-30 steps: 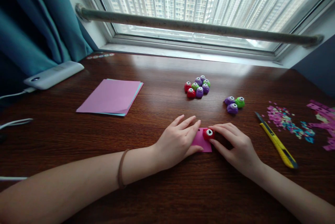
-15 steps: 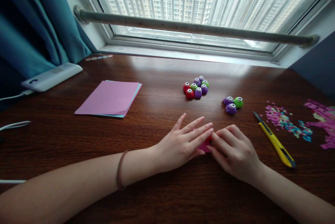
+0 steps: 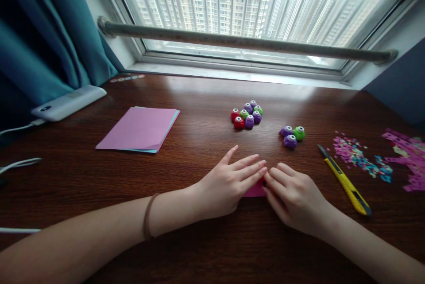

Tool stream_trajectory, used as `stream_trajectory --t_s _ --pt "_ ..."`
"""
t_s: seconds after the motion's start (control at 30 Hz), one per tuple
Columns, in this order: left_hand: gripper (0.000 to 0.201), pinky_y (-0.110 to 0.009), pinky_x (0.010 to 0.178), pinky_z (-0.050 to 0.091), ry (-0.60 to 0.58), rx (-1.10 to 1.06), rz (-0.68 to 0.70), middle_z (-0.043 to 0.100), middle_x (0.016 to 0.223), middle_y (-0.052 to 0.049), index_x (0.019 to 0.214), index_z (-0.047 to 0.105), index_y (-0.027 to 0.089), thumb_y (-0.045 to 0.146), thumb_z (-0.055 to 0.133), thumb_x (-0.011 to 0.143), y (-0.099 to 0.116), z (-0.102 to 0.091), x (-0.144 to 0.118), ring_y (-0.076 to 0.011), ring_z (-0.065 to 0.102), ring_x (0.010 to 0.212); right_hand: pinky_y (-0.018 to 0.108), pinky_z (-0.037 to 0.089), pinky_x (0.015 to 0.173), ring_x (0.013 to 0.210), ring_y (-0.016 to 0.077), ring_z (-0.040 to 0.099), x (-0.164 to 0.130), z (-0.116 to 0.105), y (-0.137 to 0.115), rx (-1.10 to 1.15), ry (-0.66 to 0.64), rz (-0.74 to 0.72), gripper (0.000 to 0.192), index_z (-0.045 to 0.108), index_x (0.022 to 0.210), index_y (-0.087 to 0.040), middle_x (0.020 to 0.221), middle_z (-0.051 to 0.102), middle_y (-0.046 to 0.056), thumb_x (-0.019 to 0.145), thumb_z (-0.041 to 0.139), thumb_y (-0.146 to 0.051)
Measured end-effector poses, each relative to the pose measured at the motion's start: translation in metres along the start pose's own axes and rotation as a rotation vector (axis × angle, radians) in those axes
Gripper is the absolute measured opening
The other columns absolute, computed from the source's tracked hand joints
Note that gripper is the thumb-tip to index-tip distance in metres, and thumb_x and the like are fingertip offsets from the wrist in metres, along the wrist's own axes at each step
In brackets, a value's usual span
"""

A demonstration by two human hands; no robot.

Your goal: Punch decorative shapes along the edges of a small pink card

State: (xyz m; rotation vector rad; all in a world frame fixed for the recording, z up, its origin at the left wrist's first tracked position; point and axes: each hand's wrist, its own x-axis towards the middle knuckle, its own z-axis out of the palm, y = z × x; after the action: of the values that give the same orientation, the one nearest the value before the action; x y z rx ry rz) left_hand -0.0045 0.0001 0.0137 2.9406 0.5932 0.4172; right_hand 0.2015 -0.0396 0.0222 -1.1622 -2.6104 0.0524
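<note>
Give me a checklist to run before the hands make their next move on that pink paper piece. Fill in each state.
1. Left hand lies flat on the pink paper piece: ok.
2. Right hand meets the left hand's fingertips over the paper: ok.
3. Small red punch sits square on the paper's edge: cannot tell, the fingers hide it.
4. Yellow knife lies apart from the right hand: ok.
5. Knife blade drawn in: not ok, a dark tip shows at the far end.
6. Paper scraps stay off the paper piece: ok.
</note>
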Motion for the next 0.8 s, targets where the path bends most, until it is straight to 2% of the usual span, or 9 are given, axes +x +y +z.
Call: stream_trajectory --t_s 0.23,0.53,0.8 --pt "0.050 -0.050 0.112 0.012 0.025 0.025 0.022 0.035 0.141 -0.006 0.136 0.030 0.014 0.011 0.033 0.086 -0.001 0.001 0.001 -0.0193 0.028 0.134 0.035 0.044 0.062 0.074 0.0215 0.045 -0.001 0.002 0.001 -0.086 0.008 -0.049 0.017 0.061 0.085 -0.008 0.079 0.056 0.009 0.078 0.045 -0.008" --pt "0.047 -0.046 0.110 0.020 0.055 0.041 0.038 0.042 0.137 -0.007 0.134 0.033 0.014 0.012 0.033 0.088 -0.004 0.003 0.001 -0.0177 0.034 0.131 0.034 0.044 0.061 0.072 0.0212 0.047 0.000 0.007 0.003 -0.020 0.057 -0.024 0.018 0.060 0.084 -0.011 0.075 0.056 0.008 0.075 0.045 -0.008" --pt "0.057 -0.046 0.108 0.025 0.014 -0.101 -0.037 0.035 0.142 -0.004 0.138 0.026 0.021 0.009 0.036 0.083 -0.009 0.008 -0.001 -0.0174 0.026 0.134 0.033 0.045 0.062 0.070 0.0191 0.046 -0.008 0.022 0.011 0.048 0.247 -0.044 0.022 0.058 0.098 -0.008 0.074 0.054 0.008 0.081 0.044 -0.009"
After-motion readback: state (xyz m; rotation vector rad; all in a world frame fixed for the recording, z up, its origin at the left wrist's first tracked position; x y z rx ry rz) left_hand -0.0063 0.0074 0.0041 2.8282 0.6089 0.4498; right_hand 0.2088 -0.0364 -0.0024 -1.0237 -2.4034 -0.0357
